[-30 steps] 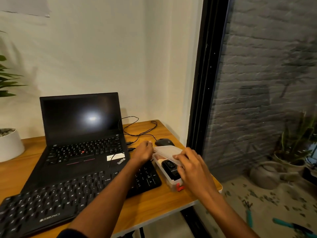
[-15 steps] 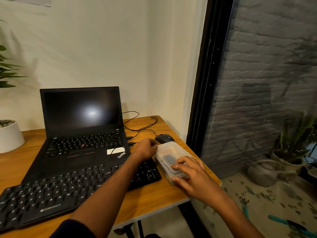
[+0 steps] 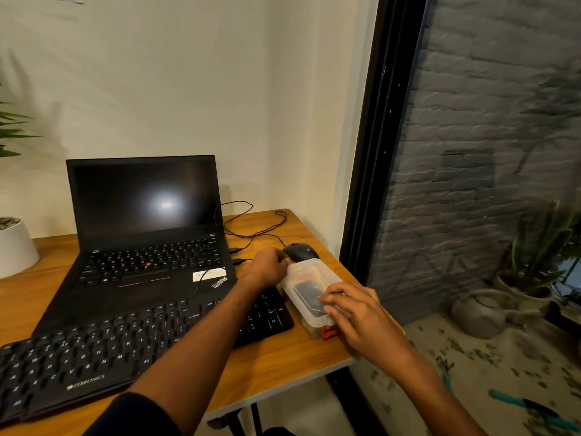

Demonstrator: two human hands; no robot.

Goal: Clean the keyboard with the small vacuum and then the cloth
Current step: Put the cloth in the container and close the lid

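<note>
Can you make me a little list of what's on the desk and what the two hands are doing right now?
desk: wooden desk
box: clear plastic box with its lid on, something dark inside
left hand: left hand holds the box's far end
right hand: right hand, fingers flat on the lid
keyboard: black keyboard, left of the box
laptop: laptop open, screen dark
mouse: black mouse behind the box
plant pot: white pot at the desk's left edge
</note>
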